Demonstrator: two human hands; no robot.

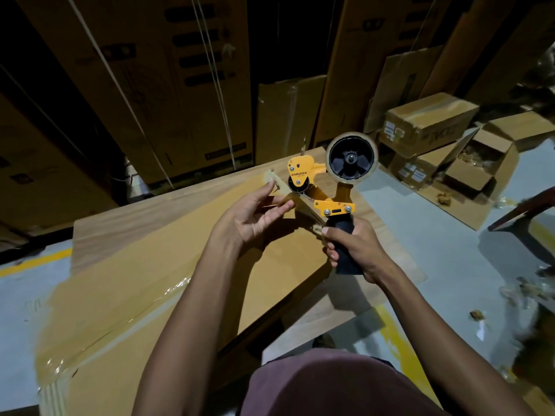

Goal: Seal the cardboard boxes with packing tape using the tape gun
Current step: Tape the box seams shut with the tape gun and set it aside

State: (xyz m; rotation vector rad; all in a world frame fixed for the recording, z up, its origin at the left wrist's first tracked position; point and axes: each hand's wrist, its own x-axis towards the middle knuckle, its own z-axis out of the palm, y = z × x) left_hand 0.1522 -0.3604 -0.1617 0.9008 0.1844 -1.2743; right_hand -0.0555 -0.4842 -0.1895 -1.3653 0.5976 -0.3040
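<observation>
My right hand point(357, 250) is wrapped around the black handle of the yellow tape gun point(324, 187), fingers point(332, 253) curled tight on the grip, the gun held up off the box with its tape roll point(352, 159) at the far end, above my knuckles. My left hand point(255, 214) is up beside the gun's front roller, palm turned toward me, fingers nearly straight; thumb and fingertips are touching the loose brown tape end point(280, 190) that comes off the roller. I cannot tell whether that tape is truly pinched or just stuck to my fingertips.

Below both hands lies the big flat cardboard box point(144, 283), tilted across the wooden tabletop point(126, 226). A glossy strip of tape point(99, 322) already runs along its seam, down and to the left of my left wrist, wrapping over the near corner.

Past my right hand, on the grey floor point(435, 250), sit smaller cartons point(429, 124), one stacked shut, one open point(477, 166) with its flaps splayed. Scraps of tape litter the floor to the right of my right forearm. Beyond my fingertips, tall strapped cartons point(144, 85) stand like a wall in the dark. Yellow floor lines point(36, 262) show to the left of the tabletop and under my right elbow.
</observation>
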